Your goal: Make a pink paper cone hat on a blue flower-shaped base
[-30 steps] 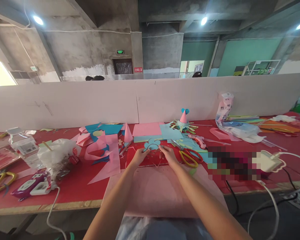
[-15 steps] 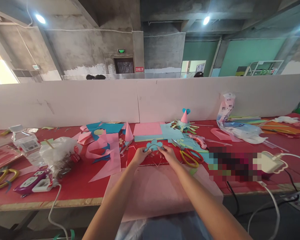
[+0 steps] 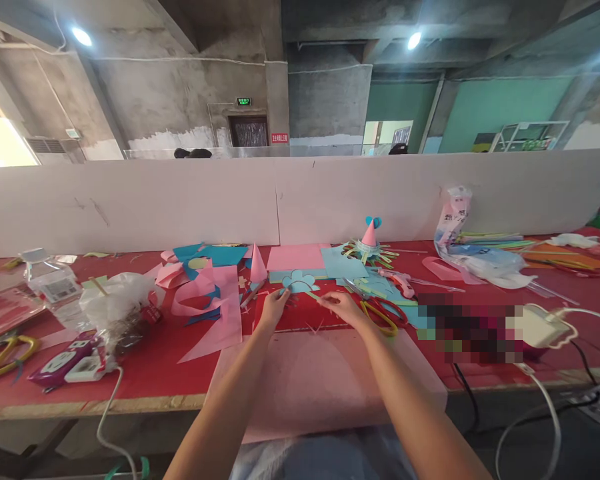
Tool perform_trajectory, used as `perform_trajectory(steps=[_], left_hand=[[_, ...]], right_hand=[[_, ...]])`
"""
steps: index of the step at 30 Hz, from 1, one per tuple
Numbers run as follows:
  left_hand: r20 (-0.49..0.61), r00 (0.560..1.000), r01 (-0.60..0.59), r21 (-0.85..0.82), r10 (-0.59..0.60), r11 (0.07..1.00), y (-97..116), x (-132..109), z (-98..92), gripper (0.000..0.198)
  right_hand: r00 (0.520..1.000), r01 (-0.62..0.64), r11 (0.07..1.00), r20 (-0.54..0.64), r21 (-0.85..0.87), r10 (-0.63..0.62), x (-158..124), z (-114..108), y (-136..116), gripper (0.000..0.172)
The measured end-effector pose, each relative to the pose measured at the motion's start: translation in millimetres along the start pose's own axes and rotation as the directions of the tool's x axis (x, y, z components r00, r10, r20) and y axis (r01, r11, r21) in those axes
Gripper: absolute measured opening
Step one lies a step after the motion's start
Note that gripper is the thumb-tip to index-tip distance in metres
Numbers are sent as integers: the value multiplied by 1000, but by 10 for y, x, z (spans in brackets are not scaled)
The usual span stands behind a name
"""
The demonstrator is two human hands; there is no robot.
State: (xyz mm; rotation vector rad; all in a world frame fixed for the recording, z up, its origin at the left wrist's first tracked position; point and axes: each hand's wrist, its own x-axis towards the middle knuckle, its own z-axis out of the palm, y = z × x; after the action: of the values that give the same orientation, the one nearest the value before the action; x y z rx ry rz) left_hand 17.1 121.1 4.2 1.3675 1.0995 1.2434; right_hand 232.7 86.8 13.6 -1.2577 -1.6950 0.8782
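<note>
My left hand (image 3: 273, 307) pinches the lower left edge of a light blue scalloped paper cutout (image 3: 299, 282) above a red sheet (image 3: 300, 317) on the table. My right hand (image 3: 343, 305) has its fingers closed on a thin pale strip that runs from the cutout toward it. Both hands rest over the red sheet, just beyond a large pink sheet (image 3: 320, 383) at the table's near edge. Yellow-handled scissors (image 3: 377, 315) lie right beside my right hand.
Pink and blue paper scraps (image 3: 207, 287) lie at the left, with a plastic bag (image 3: 115, 300) and a purple power strip (image 3: 67, 367). A small pink cone hat (image 3: 367, 237) stands at the back. A white charger (image 3: 537, 323) with cables lies right. A white partition (image 3: 300, 200) backs the table.
My right hand has drawn away to the right of the blue cutout, holding the thin strip. The left hand and cutout have shifted slightly left and farther away.
</note>
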Motion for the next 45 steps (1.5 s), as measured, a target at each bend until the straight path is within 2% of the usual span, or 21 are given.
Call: perform_trajectory(steps=[1,3,4,6,9,16,20,25,28,30,34,36,38,41,43,45], left_hand=[[2,1000,8,-8,-8,1000,-7,0,-5,44],[8,1000,15,-16,-15,1000,-18,0,-4,45],[8,1000,18,-22,-17,1000,-20,0,0,45],[5,1000,22,-38,-21,999,-15,-2,8,46],[23,1000,18,-72,-16,997,4,-9,7,47],[31,999,28,-138,-24,990,23,-11,7,49],[39,999,24,-152,-18,988,61,-36,39,48],[48,998,37,-160,-30,986,125,-81,45,46],[56,998,38,-158,-30,987,123,-84,43,43],[65,998,37,-169,-26,985,100,-70,39,40],[11,1000,-19,-133,21,991,33,-23,2,30],[-64,995,-74,44,77,996,-1,-6,-25,27],[-109,987,-78,300,115,951,-36,-1,-42,26],[-62,992,-59,541,110,839,-93,-7,-36,30],[6,992,-108,593,129,798,-125,-11,-22,32],[59,985,-162,612,160,774,-134,-18,-13,33]], right_hand=[[991,3,999,135,-36,2,-12,-77,-6,42],[944,53,994,328,-90,-21,-31,-191,-24,44],[922,79,990,387,-117,-27,-38,-220,-32,45],[902,131,979,428,-156,-52,-48,-219,-39,45],[916,182,967,388,-180,-100,-51,-132,-17,36],[951,166,958,293,-235,-93,73,-37,156,33],[991,129,933,82,-337,-108,285,-18,296,28],[987,-6,873,-144,-489,-74,561,74,395,21],[956,-135,843,-292,-522,-28,662,121,430,18],[911,-213,836,-413,-506,-18,702,146,451,18],[828,-254,846,-557,-468,-59,742,202,462,23],[823,-208,854,-557,-476,-110,747,242,442,30],[826,-108,845,-521,-524,-217,737,290,409,34],[845,53,766,-380,-640,-376,691,368,358,36],[892,94,713,-258,-695,-370,646,410,333,37],[942,96,684,-155,-723,-297,605,435,315,40]])
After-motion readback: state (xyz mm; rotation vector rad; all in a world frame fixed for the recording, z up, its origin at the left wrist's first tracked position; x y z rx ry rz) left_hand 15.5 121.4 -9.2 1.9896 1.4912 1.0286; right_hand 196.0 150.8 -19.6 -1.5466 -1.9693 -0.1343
